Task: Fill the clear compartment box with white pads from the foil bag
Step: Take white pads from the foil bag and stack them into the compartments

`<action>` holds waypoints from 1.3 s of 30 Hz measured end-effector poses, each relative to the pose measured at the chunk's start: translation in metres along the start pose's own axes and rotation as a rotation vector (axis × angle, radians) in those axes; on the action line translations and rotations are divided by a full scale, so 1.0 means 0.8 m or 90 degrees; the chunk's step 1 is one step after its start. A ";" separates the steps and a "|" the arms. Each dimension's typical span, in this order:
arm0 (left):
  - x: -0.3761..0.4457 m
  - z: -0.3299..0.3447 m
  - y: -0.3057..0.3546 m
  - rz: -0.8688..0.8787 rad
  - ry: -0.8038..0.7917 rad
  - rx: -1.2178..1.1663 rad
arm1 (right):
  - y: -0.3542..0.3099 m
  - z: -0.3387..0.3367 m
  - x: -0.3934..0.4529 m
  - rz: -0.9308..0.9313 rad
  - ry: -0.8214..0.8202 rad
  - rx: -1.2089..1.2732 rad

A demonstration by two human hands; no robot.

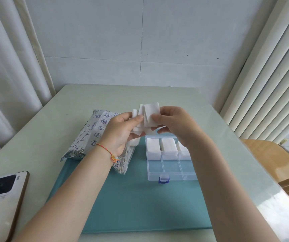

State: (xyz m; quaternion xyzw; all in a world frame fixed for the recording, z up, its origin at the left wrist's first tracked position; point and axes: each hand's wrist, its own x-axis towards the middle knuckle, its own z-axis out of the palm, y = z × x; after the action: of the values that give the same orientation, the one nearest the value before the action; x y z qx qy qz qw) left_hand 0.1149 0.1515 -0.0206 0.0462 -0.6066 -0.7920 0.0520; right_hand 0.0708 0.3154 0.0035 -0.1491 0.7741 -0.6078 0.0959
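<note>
A loose stack of white pads is held up above the table between both hands. My left hand grips its left and lower side, and my right hand pinches its right side. Below them the clear compartment box lies open on the teal mat, with a blue latch at its front. Its three far compartments hold white pads; the near ones look bare. The silver foil bag with blue print lies left of the box, partly under my left wrist.
A teal mat covers the near middle of the pale table. A phone lies face down at the near left. A wooden chair stands at the right edge. Curtains hang on both sides, a wall behind.
</note>
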 end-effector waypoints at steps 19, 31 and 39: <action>0.004 -0.011 0.007 -0.063 -0.009 -0.047 | 0.003 0.016 0.002 0.033 0.008 0.168; 0.005 -0.019 0.004 -0.075 -0.024 -0.033 | 0.001 -0.002 0.000 0.080 -0.038 0.357; 0.005 -0.018 -0.002 -0.070 -0.035 -0.006 | 0.004 0.015 -0.003 0.128 -0.097 0.338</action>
State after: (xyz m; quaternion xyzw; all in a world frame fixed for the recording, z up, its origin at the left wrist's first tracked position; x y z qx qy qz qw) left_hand 0.1126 0.1376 -0.0257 0.0575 -0.6009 -0.7972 -0.0078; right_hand 0.0766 0.3059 -0.0027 -0.0864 0.5896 -0.7635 0.2491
